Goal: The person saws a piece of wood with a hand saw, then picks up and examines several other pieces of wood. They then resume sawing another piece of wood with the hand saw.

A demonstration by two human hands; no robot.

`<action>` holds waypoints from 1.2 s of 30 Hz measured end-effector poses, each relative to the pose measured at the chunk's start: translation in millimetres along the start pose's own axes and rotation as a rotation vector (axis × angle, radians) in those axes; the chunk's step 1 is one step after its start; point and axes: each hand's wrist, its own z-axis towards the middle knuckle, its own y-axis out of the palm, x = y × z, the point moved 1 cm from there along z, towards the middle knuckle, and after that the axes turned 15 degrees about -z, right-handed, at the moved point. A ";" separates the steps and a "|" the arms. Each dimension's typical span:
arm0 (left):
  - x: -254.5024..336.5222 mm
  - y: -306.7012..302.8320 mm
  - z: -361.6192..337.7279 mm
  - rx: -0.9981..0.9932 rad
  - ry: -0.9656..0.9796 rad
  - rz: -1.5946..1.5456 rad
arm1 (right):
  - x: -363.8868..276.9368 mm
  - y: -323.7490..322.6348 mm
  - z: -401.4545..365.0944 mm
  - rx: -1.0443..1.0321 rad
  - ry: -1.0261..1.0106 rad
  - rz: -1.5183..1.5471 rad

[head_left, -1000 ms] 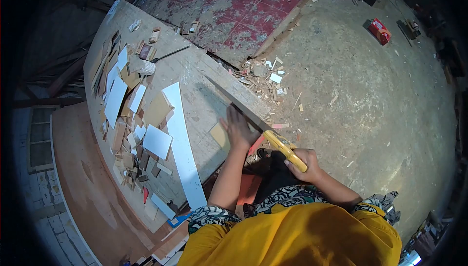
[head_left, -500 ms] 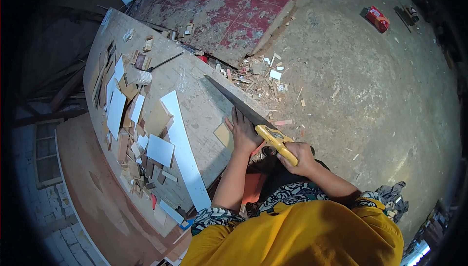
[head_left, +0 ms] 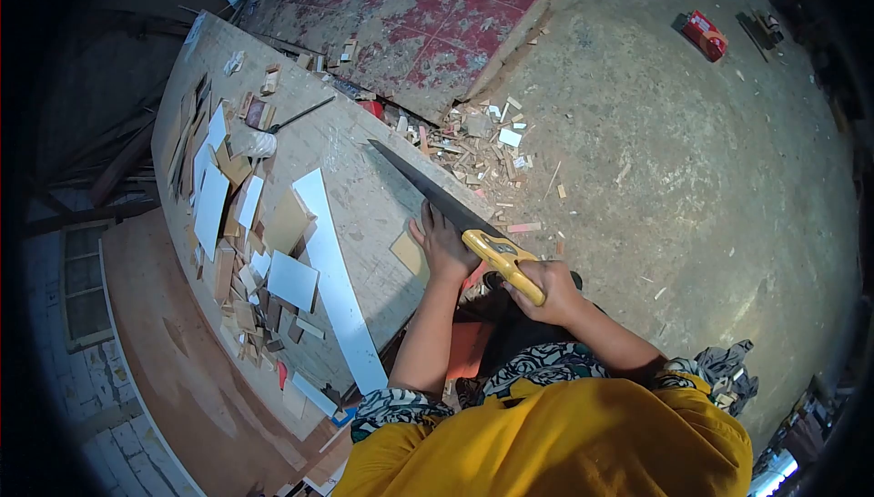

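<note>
My right hand (head_left: 550,293) is closed around the yellow handle (head_left: 503,258) of a handsaw. Its dark blade (head_left: 428,189) reaches up and left over the edge of the large work board. Close beside the blade, my left hand (head_left: 446,247) lies flat with its fingers stretched out and the thumb apart. A small tan piece of board (head_left: 410,255) shows at the left of that hand, partly covered by it. Whether the teeth touch any wood is hidden by the blade and hand.
A long white strip (head_left: 339,283) and several wood offcuts (head_left: 293,280) lie on the work board (head_left: 364,215). Farther back are a brush-like tool (head_left: 305,115) and a roll (head_left: 253,143). Wood scraps (head_left: 492,147) litter the concrete floor, where a red box (head_left: 705,35) stands.
The saw and my right hand have moved slightly up and left, along the blade's line. My left hand stays beside the blade. The whole view has shifted a little.
</note>
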 end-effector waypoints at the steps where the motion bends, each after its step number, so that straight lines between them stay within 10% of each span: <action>1: -0.5 1.0 0.1 0.010 0.006 -0.006 | -0.7 -0.5 -1.6 -0.010 0.006 -0.021; 36: -5.8 3.4 -1.9 0.073 0.023 -0.039 | 3.6 -5.6 16.4 -0.038 0.102 0.079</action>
